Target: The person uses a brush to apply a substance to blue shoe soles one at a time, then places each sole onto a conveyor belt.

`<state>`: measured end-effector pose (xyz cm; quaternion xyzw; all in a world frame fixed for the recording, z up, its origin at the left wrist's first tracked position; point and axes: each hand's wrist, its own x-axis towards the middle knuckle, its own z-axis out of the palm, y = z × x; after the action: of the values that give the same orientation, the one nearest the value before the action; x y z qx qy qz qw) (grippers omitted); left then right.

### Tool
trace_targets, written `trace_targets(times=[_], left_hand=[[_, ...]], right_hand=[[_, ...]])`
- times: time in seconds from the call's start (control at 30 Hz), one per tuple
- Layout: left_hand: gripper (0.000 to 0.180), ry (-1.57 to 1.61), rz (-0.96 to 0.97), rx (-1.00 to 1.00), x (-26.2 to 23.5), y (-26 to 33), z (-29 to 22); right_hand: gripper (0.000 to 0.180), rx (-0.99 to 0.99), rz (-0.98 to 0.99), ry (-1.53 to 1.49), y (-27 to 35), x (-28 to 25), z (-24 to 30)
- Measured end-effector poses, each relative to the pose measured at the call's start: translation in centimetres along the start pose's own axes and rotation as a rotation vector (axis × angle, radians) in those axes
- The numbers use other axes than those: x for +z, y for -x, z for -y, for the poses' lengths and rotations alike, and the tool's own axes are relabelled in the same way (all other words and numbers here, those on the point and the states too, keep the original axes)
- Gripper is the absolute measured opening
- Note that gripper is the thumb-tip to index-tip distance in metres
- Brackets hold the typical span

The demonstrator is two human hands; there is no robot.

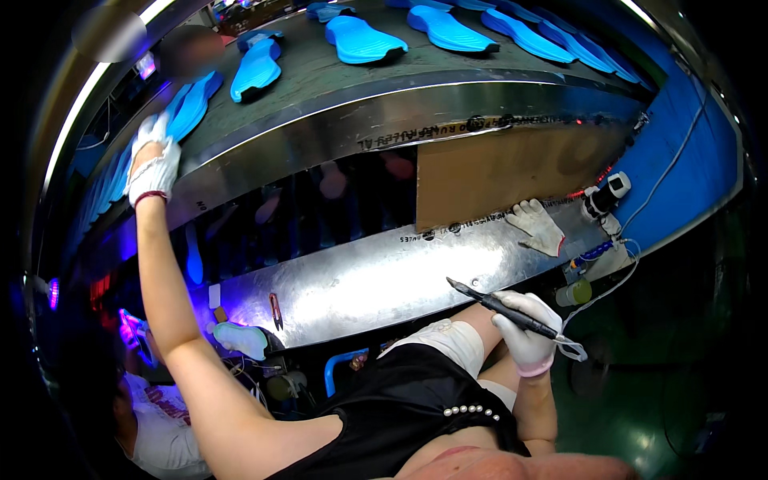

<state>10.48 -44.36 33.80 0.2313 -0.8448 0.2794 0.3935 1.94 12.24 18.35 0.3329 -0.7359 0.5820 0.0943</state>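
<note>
My left hand [152, 164], in a white glove with bare skin showing at its back, reaches up to the left part of the conveyor. Its fingers stretch out beside a pair of bright blue shoe soles [194, 106] and seem to touch the near edge; no firm hold shows. Close to my lap, my right hand [524, 332], also white-gloved, is closed around a black pen-shaped tool [522, 318]. The tool's dark, narrow tip points up and left, over the edge of the metal shelf [368, 280]. A white cord or strap hangs behind its handle.
More blue soles [364, 40] lie along the dark conveyor belt [308, 68]. On the shelf are an empty white glove [536, 226] and small red-handled snips [276, 310]. Brown cardboard [496, 172] stands behind it. A co-worker [156, 416] sits at lower left, near a pale sole [240, 340].
</note>
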Motion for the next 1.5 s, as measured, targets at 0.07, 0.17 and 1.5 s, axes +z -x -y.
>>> trace_targets(times=[0.07, 0.17, 1.5], left_hand=[[0.031, -0.109, 0.573, -0.282, 2.9, -0.5, 5.8], [0.024, 0.072, 0.277, -0.172, -1.4, -0.1, 1.2], [0.081, 2.756, 1.624, -1.539, -3.8, 26.6, -43.8]], right_hand=[[0.029, 0.007, -0.019, -0.031, 0.1, 0.5, 0.1], [0.028, -0.037, -0.051, -0.032, -0.6, 1.0, 0.5], [0.021, 0.441, 0.181, 0.359, 2.1, 4.6, -5.3]])
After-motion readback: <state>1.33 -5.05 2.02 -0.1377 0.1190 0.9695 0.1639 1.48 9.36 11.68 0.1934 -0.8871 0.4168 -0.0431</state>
